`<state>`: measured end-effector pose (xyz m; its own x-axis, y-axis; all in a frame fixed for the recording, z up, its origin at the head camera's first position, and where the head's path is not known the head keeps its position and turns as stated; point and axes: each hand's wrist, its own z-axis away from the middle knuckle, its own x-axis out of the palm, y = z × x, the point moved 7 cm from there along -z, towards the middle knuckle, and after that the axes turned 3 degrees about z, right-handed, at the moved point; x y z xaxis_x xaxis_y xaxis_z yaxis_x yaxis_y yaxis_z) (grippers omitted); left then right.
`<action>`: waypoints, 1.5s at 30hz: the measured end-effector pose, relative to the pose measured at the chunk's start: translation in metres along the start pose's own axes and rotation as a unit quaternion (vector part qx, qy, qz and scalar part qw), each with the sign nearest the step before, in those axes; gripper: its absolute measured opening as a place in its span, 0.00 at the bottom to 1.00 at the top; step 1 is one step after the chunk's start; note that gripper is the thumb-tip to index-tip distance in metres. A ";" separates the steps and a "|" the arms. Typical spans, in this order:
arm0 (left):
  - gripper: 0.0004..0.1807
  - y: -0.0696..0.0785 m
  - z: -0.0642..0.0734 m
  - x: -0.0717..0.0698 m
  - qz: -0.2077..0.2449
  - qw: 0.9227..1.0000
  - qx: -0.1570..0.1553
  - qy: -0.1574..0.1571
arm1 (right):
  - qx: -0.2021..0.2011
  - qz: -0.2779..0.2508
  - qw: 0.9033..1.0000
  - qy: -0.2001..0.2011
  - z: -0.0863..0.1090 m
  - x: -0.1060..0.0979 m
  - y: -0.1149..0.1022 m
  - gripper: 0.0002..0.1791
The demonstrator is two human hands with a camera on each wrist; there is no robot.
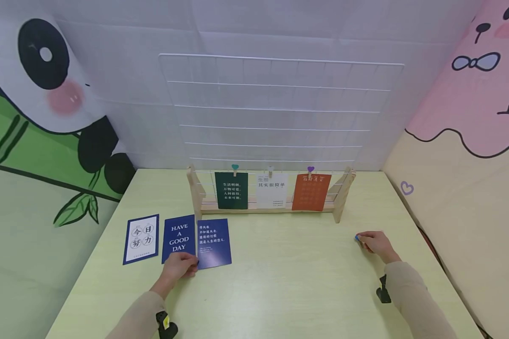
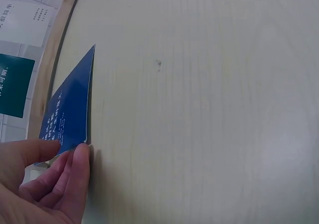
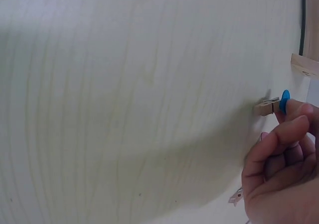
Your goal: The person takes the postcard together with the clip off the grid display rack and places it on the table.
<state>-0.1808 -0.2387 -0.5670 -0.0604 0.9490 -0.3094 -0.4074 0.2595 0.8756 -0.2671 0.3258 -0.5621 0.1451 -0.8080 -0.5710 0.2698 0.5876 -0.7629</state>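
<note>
My left hand [image 1: 178, 269] pinches the lower left corner of a dark blue card with white writing [image 1: 215, 245]. In the left wrist view, the thumb lies over the card [image 2: 72, 109] and the other fingers are beneath it. A second blue card reading "HAVE A GOOD DAY" [image 1: 179, 233] lies just left, its lower edge partly behind that hand. On the right, my right hand [image 1: 378, 246] pinches the blue end of a small wooden clothespin [image 3: 267, 107] at the tabletop. Another clothespin [image 3: 236, 197] lies partly hidden behind the hand.
A wooden-ended wire rack [image 1: 339, 202] stands at the back. Clothespins hold a green card [image 1: 231, 190], a white card [image 1: 272, 193] and an orange card [image 1: 311, 193] on it. A blue-bordered white card [image 1: 141, 239] lies at the table's left.
</note>
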 end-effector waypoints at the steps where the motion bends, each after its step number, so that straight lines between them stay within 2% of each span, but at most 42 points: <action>1: 0.09 0.000 0.000 0.000 -0.002 1.000 0.000 0.001 | -0.001 -0.002 1.000 0.000 0.000 0.000 0.000 0.16; 9: 0.10 0.006 -0.004 -0.004 -0.021 0.999 0.022 0.012 | -0.015 -0.004 1.000 0.010 0.004 -0.005 -0.007 0.18; 13: 0.12 0.016 -0.009 -0.007 -0.018 0.999 0.037 0.018 | -0.015 -0.007 1.000 0.018 0.004 -0.009 -0.014 0.20; 17: 0.14 0.027 -0.014 -0.009 -0.003 0.999 0.039 0.022 | -0.027 -0.007 0.999 0.023 0.002 -0.010 -0.026 0.21; 22: 0.16 0.044 -0.016 -0.009 0.011 0.998 0.057 0.021 | -0.061 -0.005 0.998 0.025 0.003 -0.010 -0.048 0.23; 26: 0.19 0.049 -0.023 -0.009 0.023 0.995 0.097 0.005 | -0.090 -0.017 0.996 0.023 0.004 -0.007 -0.070 0.23; 29: 0.19 0.061 -0.022 -0.006 0.026 0.995 0.101 0.001 | -0.113 -0.033 0.993 0.020 0.005 -0.002 -0.090 0.21; 32: 0.19 0.081 -0.014 -0.003 0.022 0.996 0.087 0.007 | -0.136 -0.042 0.990 0.014 0.006 0.005 -0.113 0.19; 34: 0.20 0.080 -0.024 -0.002 0.022 0.996 0.088 0.012 | -0.150 -0.051 0.987 0.006 0.008 0.010 -0.128 0.19; 38: 0.27 0.056 -0.063 0.003 0.032 0.994 0.104 0.020 | -0.166 -0.068 0.984 -0.013 0.012 0.021 -0.156 0.21; 40: 0.26 0.050 -0.075 0.006 0.045 0.992 0.119 0.013 | -0.174 -0.074 0.982 -0.020 0.013 0.027 -0.168 0.21; 42: 0.24 0.053 -0.078 0.009 0.049 0.990 0.128 0.015 | -0.184 -0.072 0.980 -0.022 0.012 0.032 -0.177 0.21; 45: 0.21 0.073 -0.065 0.013 0.037 0.990 0.135 0.011 | -0.191 -0.078 0.978 -0.028 0.011 0.040 -0.189 0.20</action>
<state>-0.2704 -0.2194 -0.5315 -0.1010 0.9639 -0.2465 -0.1432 0.2311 0.9623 -0.3018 0.1819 -0.4371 0.1849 -0.8841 -0.4292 -0.0816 0.4215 -0.9032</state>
